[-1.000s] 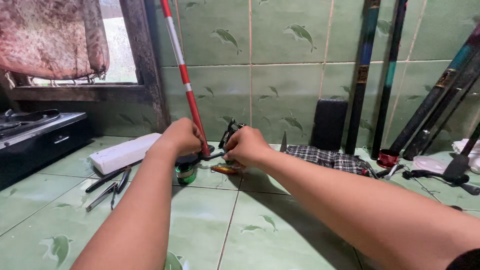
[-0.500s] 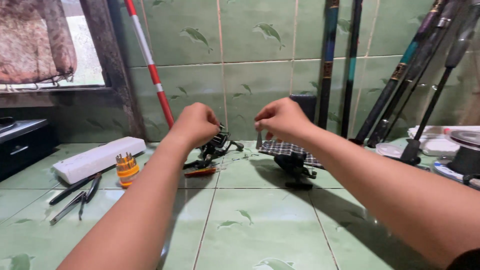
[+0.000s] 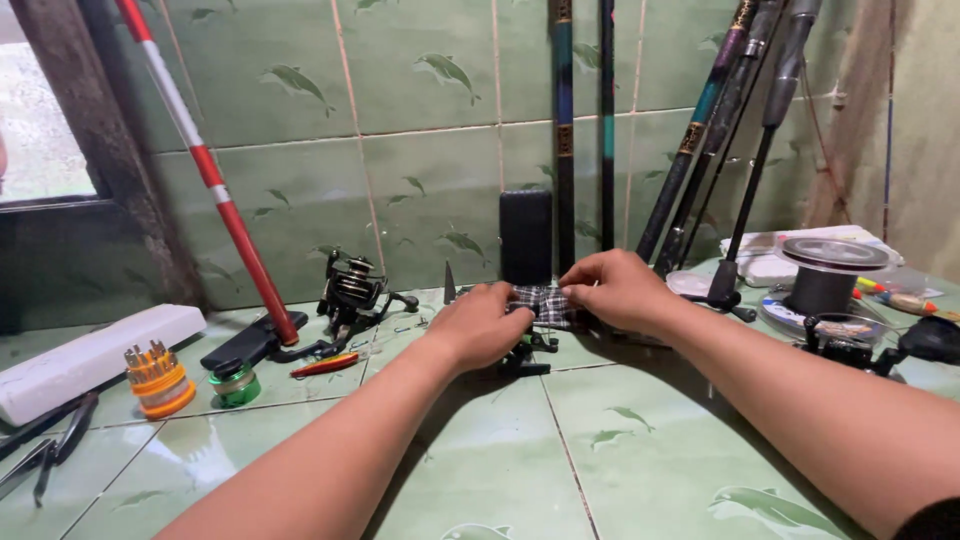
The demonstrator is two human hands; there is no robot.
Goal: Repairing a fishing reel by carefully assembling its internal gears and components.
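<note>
Hands [image 3: 490, 325] moved onto checked cloth [image 3: 545, 300], reel [image 3: 352, 292] left

A long white rectangular box [image 3: 95, 358] lies on the green tiled floor at the far left, just beside a small round orange holder [image 3: 159, 379] filled with screwdriver bits. A green and black round container [image 3: 234, 382] stands close to the right of this holder. A black upright rectangular case [image 3: 526, 236] leans at the wall in the middle. At the far right, a flat white package [image 3: 765, 255] lies partly hidden behind a spool of line [image 3: 826, 272]. No sign or screen is visible.
</note>
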